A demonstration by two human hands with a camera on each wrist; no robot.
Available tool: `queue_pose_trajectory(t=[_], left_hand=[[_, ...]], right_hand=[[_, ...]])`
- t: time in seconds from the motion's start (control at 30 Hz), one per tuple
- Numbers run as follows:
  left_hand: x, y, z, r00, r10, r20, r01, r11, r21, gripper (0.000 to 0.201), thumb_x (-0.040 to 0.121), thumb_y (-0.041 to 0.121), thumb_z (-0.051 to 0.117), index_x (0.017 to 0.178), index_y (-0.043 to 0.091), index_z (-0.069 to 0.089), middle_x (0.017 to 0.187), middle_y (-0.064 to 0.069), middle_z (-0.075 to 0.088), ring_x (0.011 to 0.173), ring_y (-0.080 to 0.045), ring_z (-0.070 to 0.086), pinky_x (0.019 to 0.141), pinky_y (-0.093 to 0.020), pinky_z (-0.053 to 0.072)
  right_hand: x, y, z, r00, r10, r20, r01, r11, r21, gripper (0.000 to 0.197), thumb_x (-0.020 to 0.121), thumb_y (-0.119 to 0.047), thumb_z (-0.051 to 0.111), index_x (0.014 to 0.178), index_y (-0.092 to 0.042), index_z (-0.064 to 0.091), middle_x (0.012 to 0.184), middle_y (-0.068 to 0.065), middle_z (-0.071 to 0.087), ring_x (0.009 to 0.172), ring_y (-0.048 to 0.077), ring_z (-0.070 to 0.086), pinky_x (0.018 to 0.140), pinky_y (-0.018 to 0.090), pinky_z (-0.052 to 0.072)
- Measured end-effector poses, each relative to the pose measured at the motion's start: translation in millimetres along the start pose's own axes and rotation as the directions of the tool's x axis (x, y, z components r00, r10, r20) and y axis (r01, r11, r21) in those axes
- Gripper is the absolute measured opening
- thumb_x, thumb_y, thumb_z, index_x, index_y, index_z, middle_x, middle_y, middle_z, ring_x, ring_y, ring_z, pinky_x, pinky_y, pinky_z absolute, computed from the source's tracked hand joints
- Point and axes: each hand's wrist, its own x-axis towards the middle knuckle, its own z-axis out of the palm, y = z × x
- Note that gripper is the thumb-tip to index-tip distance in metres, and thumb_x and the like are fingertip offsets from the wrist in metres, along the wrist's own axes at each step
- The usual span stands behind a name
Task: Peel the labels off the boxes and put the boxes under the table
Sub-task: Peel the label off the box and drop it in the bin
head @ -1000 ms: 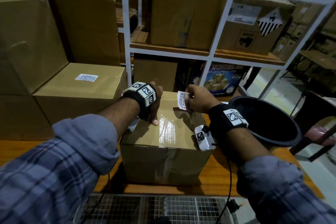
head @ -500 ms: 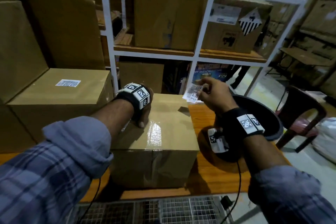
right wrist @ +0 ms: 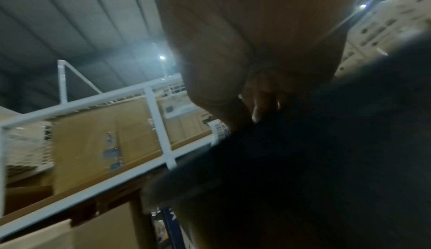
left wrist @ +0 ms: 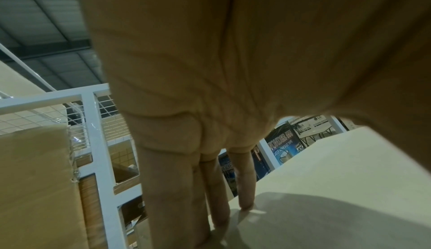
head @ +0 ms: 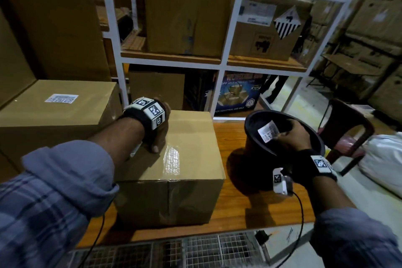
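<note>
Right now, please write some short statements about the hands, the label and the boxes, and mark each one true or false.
1. The right hand pinches the peeled white barcode label over the round black bucket. True.
2. The left hand lifts the brown cardboard box off the wooden table. False: it rests on the box top, and the box stands on the table.
3. The larger cardboard box at left has no label. False: a white label is on its top.
4. The box under the left hand shows shiny clear tape. True.
</note>
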Motion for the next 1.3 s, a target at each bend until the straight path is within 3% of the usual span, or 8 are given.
queue_pose_trajectory(t=[0.1, 0.3, 0.4, 0.77, 0.9, 1.03, 1.13, 1.3], left_hand=[[8.3, -0.5, 0.2, 1.000, -0.001, 0.031, -0.001, 0.999, 0.034, 0.076, 0.058, 0.062, 0.074, 0.126, 0.029, 0.068, 0.157, -0.005, 0.048, 0.140, -0.030, 0.051, 0.111, -0.051, 0.045], [18.5, -3.0, 3.4, 0.997, 0.032, 0.075, -0.036, 0.998, 0.057, 0.093, 0.028, 0.072, 0.077, 0.115, 0.040, 0.071, 0.158, -0.003, 0.046, 0.141, -0.029, 0.050, 0.112, -0.050, 0.045], [7.4, -1.5, -1.1, 0.996, 0.023, 0.081, -0.026, 0.999, 0.040, 0.094, 0.031, 0.070, 0.080, 0.119, 0.038, 0.072, 0.162, -0.008, 0.037, 0.143, -0.034, 0.046, 0.109, -0.048, 0.045], [-4.3, -0.9, -1.6, 0.999, 0.009, 0.036, -0.011, 0.998, 0.064, 0.105, 0.036, 0.073, 0.084, 0.128, 0.025, 0.067, 0.156, -0.012, 0.039, 0.137, -0.036, 0.049, 0.103, -0.049, 0.047], [-1.0, 1.5, -3.9, 0.999, 0.003, 0.040, -0.006, 0.996, 0.084, 0.099, 0.031, 0.074, 0.080, 0.120, 0.030, 0.071, 0.154, -0.011, 0.042, 0.132, -0.038, 0.052, 0.101, -0.053, 0.048], [5.9, 0.7, -2.8, 0.998, 0.020, 0.054, -0.025, 0.994, 0.104, 0.089, 0.029, 0.078, 0.079, 0.105, 0.031, 0.073, 0.125, -0.005, 0.052, 0.109, -0.035, 0.059, 0.083, -0.043, 0.053], [7.6, 0.5, -2.3, 0.998, 0.012, 0.055, -0.017, 0.996, 0.086, 0.082, 0.031, 0.075, 0.079, 0.098, 0.030, 0.073, 0.119, -0.004, 0.054, 0.103, -0.033, 0.061, 0.075, -0.037, 0.049], [17.7, -1.2, 1.1, 0.998, 0.014, 0.064, -0.018, 0.998, 0.065, 0.095, 0.027, 0.077, 0.078, 0.109, 0.031, 0.073, 0.134, -0.005, 0.056, 0.121, -0.032, 0.061, 0.096, -0.049, 0.053]], right_hand=[[3.6, 12.1, 8.0, 0.999, 0.047, -0.016, -0.047, 0.998, 0.031, 0.070, 0.079, -0.049, 0.085, 0.133, -0.013, 0.057, 0.121, 0.013, 0.070, 0.115, 0.035, 0.066, 0.094, 0.039, 0.049], [14.4, 18.5, 12.0, 1.000, 0.003, -0.013, -0.004, 0.995, -0.101, 0.010, 0.081, -0.010, 0.082, 0.082, -0.014, 0.073, 0.083, 0.006, 0.070, 0.095, 0.030, 0.068, 0.082, 0.029, 0.046], [16.6, 22.5, 17.3, 0.999, -0.032, 0.028, 0.036, 0.988, -0.151, 0.019, 0.082, -0.010, 0.079, 0.067, -0.020, 0.073, 0.079, 0.005, 0.074, 0.089, 0.031, 0.071, 0.078, 0.032, 0.050], [11.9, 22.6, 20.9, 0.992, -0.123, 0.030, 0.126, 0.985, -0.120, 0.014, 0.087, -0.024, 0.081, 0.085, -0.021, 0.068, 0.089, 0.005, 0.073, 0.091, 0.029, 0.068, 0.083, 0.035, 0.052], [15.4, 31.0, 22.6, 0.992, -0.123, 0.000, 0.123, 0.988, -0.093, 0.044, 0.085, -0.058, 0.077, 0.078, -0.015, 0.067, 0.068, -0.006, 0.069, 0.070, 0.019, 0.066, 0.068, 0.028, 0.042], [11.6, 20.2, 15.4, 0.987, -0.129, 0.094, 0.145, 0.970, -0.196, 0.023, 0.076, -0.025, 0.093, 0.073, -0.018, 0.072, 0.072, 0.000, 0.071, 0.078, 0.023, 0.068, 0.072, 0.030, 0.045], [7.8, 17.3, 13.8, 0.983, -0.139, 0.119, 0.160, 0.968, -0.194, 0.027, 0.072, -0.027, 0.097, 0.072, -0.024, 0.070, 0.075, -0.003, 0.070, 0.082, 0.022, 0.068, 0.081, 0.036, 0.055], [6.5, 18.3, 14.6, 0.980, -0.183, 0.074, 0.195, 0.954, -0.227, 0.022, 0.078, -0.032, 0.091, 0.086, -0.020, 0.075, 0.083, 0.002, 0.070, 0.088, 0.026, 0.067, 0.084, 0.038, 0.055]])
